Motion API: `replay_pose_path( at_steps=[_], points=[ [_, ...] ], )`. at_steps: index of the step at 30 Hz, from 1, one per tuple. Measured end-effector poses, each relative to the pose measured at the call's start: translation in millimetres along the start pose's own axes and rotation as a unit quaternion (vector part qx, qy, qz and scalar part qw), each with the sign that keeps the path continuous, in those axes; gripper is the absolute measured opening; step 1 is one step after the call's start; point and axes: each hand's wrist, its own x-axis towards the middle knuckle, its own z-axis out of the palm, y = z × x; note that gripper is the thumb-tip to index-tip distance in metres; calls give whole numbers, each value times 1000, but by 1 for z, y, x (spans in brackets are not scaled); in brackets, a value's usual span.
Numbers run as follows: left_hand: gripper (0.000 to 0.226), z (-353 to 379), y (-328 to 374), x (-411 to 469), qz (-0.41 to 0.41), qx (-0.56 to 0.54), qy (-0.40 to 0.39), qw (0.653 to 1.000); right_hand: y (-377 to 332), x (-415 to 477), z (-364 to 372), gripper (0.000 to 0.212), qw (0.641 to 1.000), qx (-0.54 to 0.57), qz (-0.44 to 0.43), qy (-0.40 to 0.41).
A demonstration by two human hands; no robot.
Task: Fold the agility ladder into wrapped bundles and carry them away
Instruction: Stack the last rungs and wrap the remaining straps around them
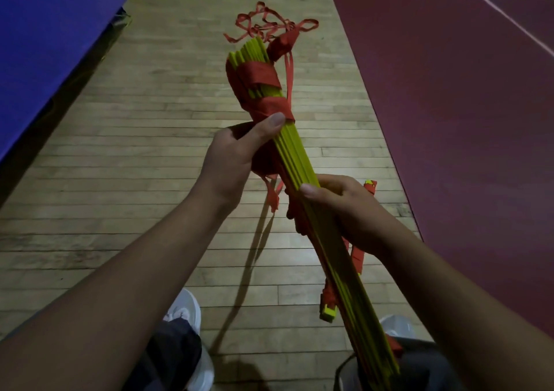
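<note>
Head cam: the yellow rung bundle (pixel 299 163) is held up over the wood floor (pixel 150 139), with its long axis running from the right leg away and slightly left. Red strap (pixel 263 73) wraps the far half. The left hand (pixel 236 157) grips just below the wrap, and the right hand (pixel 347 208) grasps mid-bundle, nearer the body. No bag or bin in sight.

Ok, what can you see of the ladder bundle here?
The ladder bundle is a stack of flat yellow-green slats, seemingly plastic, bound round its far part with red strap; loose strap loops show beyond the far tip and ends hang beneath. It is held off the wooden floor, slanting away. The left hand grips below the wrap, the right hand mid-length.
</note>
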Motion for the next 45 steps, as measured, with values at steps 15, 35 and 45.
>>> replay_pose_path(
  at_steps=[15,35,45],
  points=[
    [45,3,-1,3,28,144,-6,989,7,-3,1,25,978,-129,-60,153],
    [37,-5,-2,7,46,13,-38,998,-2,-5,-4,44,997,-62,-24,46],
    [45,8,-2,-2,9,205,-26,978,6,4,-6,35,946,-223,-72,223]
  ],
)
